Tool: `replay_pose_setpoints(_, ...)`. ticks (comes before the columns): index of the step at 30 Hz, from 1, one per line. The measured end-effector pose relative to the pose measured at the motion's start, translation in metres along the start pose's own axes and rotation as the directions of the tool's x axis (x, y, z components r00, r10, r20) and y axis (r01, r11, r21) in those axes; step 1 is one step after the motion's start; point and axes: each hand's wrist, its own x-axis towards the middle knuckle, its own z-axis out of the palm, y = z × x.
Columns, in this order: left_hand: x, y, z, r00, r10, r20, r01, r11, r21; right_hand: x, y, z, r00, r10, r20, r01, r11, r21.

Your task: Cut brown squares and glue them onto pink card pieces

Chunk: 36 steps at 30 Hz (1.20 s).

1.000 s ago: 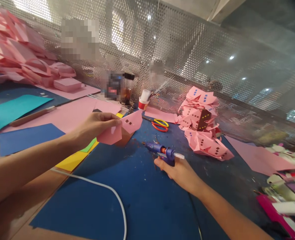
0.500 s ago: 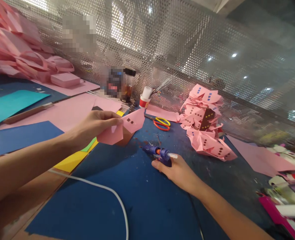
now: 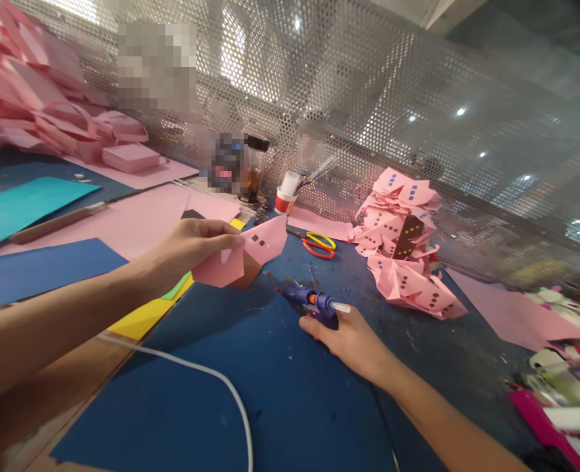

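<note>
Between thumb and fingers, my left hand [image 3: 196,246] pinches a folded pink paper piece [image 3: 269,244] marked with small dark squares. A brown paper part [image 3: 247,272] shows just below it. My right hand [image 3: 351,337] is wrapped round a dark blue glue gun [image 3: 309,300], its nozzle pointing left toward the paper but apart from it. A clear glue stick [image 3: 339,306] sticks out of the gun's back end. Scissors with yellow and red handles [image 3: 319,245] lie behind the gun on the blue table surface [image 3: 290,393].
To the right stands a stack of folded pink paper pieces [image 3: 402,223]. Pink paper strips and boxes [image 3: 48,98] are heaped at the far left. A red-and-white cup [image 3: 286,200] stands before a perforated metal screen [image 3: 343,78]. A white cable [image 3: 231,387] crosses the front.
Almost nothing differs; both hands keep their hold on the pink paper and the glue gun. The whole view has shifted very slightly.
</note>
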Motion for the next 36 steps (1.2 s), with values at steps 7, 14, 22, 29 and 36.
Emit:
replay_pose_setpoints(7,-0.005,0.006,0.0,0.999,-0.016,0.034,0.015,1.0,0.011,-0.008,0.003,-0.004,0.996,0.091,0.009,-0.092,0.994,0.056)
replay_pose_setpoints(14,-0.005,0.005,0.002,0.999,-0.023,0.034,0.022,0.999,0.026,-0.008,0.0,-0.004,0.999,0.044,-0.022,-0.043,0.998,0.046)
replay_pose_setpoints(22,-0.006,0.007,0.001,0.999,-0.013,0.044,0.012,1.0,0.026,0.002,0.0,0.0,1.0,0.0,-0.005,-0.001,1.0,-0.031)
replay_pose_setpoints(29,-0.002,0.003,0.0,0.999,-0.018,0.03,0.018,1.0,0.001,0.003,0.0,0.002,1.0,0.001,-0.02,-0.003,0.997,-0.083)
replay_pose_setpoints(36,-0.003,0.003,0.001,0.999,-0.021,0.025,0.021,1.0,-0.001,0.001,0.0,0.0,1.0,-0.001,-0.02,0.001,0.999,-0.036)
